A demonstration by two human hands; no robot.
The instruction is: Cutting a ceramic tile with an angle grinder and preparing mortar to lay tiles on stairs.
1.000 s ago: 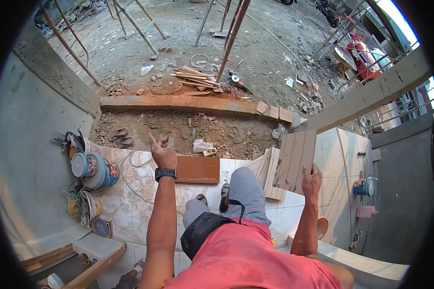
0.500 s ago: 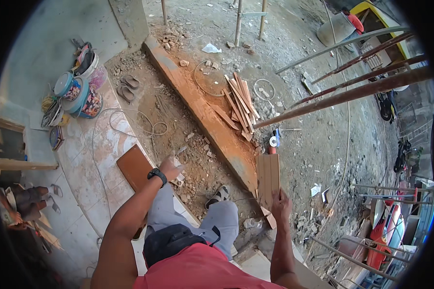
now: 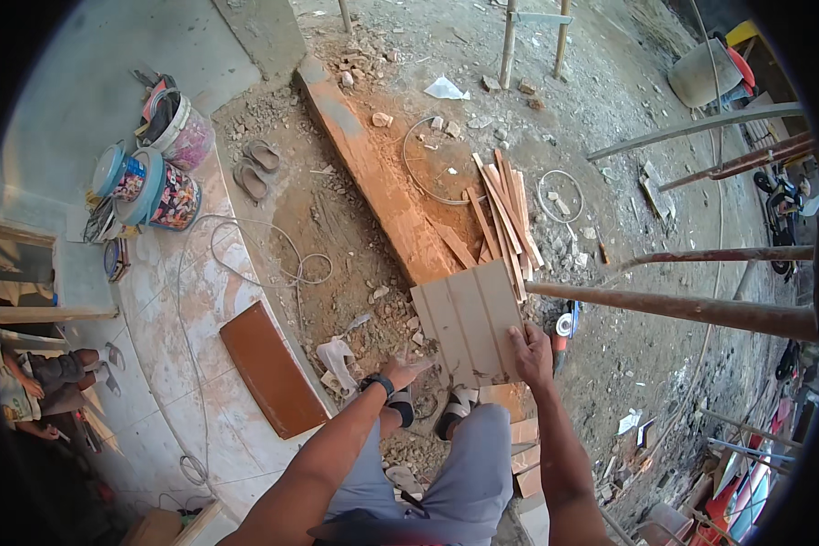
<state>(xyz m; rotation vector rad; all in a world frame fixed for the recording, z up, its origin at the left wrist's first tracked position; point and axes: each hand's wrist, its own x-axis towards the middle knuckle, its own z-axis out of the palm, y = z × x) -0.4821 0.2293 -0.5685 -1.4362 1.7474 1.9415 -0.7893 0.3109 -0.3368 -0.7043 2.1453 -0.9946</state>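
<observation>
A flat tan tile with parallel grooves across its face is held up in front of my knees. My right hand grips its right edge, thumb over the grooved side. At its lower left corner is my left hand, fingers stretched out; whether they touch the tile I cannot tell. Left of that hand, a glossy brown tile lies on the pale tiled ledge. A crumpled whitish scrap lies on the rubble near my left wrist.
An orange-dusted concrete curb runs diagonally ahead, with cut strips piled beside it. An angle grinder lies right of the tile, near a long pole. Buckets, a looped cable and sandals are at left. A seated person is far left.
The grooved tile has swung left and its broad face has turned into view, still in my right hand. My left hand has moved right, up to the tile. The head view has shifted.
</observation>
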